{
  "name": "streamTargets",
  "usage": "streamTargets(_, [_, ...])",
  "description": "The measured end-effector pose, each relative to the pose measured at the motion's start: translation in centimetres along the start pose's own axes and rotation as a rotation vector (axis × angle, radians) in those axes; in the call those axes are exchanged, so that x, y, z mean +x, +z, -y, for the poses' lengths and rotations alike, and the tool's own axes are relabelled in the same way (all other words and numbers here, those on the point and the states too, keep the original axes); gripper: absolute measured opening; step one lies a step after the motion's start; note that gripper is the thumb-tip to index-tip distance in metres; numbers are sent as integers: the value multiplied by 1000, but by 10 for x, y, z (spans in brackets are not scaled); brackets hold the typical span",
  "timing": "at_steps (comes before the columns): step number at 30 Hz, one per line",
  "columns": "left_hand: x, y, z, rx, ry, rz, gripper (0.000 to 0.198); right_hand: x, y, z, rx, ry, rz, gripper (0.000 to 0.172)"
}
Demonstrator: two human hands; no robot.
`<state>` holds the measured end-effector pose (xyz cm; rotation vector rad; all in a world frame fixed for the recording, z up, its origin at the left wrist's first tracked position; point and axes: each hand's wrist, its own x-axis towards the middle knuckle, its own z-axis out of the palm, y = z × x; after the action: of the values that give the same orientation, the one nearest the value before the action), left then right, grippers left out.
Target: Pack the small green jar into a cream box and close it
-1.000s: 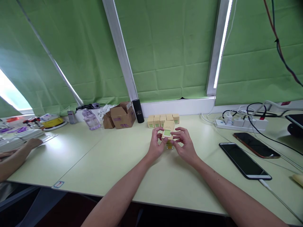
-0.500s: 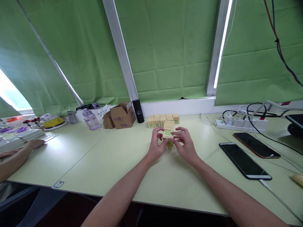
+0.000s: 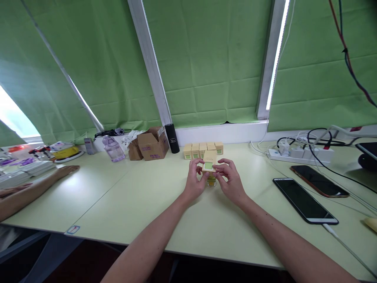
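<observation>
Both my hands meet at the middle of the pale green table (image 3: 141, 204), gripping one small beige box with a green label (image 3: 209, 164). My left hand (image 3: 194, 181) pinches its left side and my right hand (image 3: 231, 181) its right side. Under the box, between my fingers, a small yellow-green jar (image 3: 211, 181) stands on the table, partly hidden. A row of several matching beige boxes (image 3: 202, 149) stands just behind my hands.
A brown carton (image 3: 152, 144), a black cylinder (image 3: 172, 138) and a clear bottle (image 3: 113, 149) stand at the back left. Two phones (image 3: 305, 200) and a power strip with cables (image 3: 299, 154) lie to the right. Another person's arm (image 3: 35, 188) rests on the table at the far left.
My hands and the box have barely moved. The other person's hand at the far left has slid to the right along the table.
</observation>
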<state>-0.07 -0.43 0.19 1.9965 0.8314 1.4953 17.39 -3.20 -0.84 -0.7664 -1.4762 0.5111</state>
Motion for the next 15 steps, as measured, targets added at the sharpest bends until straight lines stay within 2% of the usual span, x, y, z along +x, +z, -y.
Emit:
streamTargets(7, [-1,0,-1,70,123,-43,43,-1,2,1,-32,6,27,24])
streamTargets(15, [-1,-1,-2,180,149,-48,50,-3,2,5,-122,-62,106,33])
